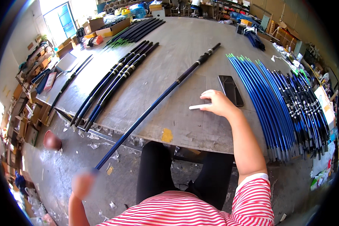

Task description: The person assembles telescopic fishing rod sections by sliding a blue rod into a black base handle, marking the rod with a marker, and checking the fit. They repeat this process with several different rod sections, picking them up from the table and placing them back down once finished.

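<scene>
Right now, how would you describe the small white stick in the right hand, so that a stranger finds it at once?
Start at the big grey worktable and find the flat black phone lying near its front edge. Just below and left of it, the right hand rests on the table, pinching the white stick. It is short, pale and alone, unlike the long dark blue rod and the blue rod bundle.

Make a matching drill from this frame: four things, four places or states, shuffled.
Things:
1. long dark blue rod
2. white stick
3. black phone
4. bundle of blue rods

Places or states:
A. lying flat on the table just beyond the right hand
B. pinched in the right hand
C. spread along the table's right side
D. butt end in the left hand, tip far out across the table

Pairs: 1-D, 2-B, 3-A, 4-C
</scene>
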A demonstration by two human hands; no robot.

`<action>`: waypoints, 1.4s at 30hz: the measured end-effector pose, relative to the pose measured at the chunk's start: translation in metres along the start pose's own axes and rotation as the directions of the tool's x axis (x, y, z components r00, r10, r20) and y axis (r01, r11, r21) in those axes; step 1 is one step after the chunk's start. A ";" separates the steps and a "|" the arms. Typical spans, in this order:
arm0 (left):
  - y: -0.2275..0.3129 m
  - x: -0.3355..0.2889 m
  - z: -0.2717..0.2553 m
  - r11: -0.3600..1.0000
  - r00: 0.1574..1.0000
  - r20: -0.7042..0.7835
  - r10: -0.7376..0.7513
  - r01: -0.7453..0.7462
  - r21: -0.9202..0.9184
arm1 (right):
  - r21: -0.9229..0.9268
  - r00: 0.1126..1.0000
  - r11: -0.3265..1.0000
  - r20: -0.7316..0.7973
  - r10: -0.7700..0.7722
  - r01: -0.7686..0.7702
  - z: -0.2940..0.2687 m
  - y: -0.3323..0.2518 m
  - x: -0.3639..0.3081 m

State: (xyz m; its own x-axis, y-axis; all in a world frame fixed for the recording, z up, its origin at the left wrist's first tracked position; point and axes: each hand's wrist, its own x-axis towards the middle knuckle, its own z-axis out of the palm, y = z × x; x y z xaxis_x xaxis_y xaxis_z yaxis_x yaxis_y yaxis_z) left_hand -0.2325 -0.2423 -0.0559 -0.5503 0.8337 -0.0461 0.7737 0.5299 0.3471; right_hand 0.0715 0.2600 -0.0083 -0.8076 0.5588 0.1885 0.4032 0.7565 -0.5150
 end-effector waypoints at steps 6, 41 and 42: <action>0.074 0.028 -0.044 0.985 0.948 0.268 -0.170 0.158 0.066 | -0.025 0.998 0.999 -0.049 -0.040 0.039 0.004 0.012 -0.006; 0.287 0.188 0.079 0.755 0.728 -0.472 0.497 -0.631 -0.177 | 0.028 0.668 0.991 -0.741 -0.069 0.132 0.010 -0.012 0.009; 0.286 0.186 0.079 0.755 0.685 -0.526 0.505 -0.645 -0.115 | 0.074 0.724 0.985 -0.687 -0.066 0.159 0.017 -0.017 0.009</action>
State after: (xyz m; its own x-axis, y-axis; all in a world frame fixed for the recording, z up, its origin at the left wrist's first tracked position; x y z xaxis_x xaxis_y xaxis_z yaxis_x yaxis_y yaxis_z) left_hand -0.0884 0.0769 -0.0392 -0.1510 0.7567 0.6361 0.9036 -0.1553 0.3993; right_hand 0.0494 0.2464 -0.0122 -0.3157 0.5884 0.7444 0.2368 0.8086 -0.5387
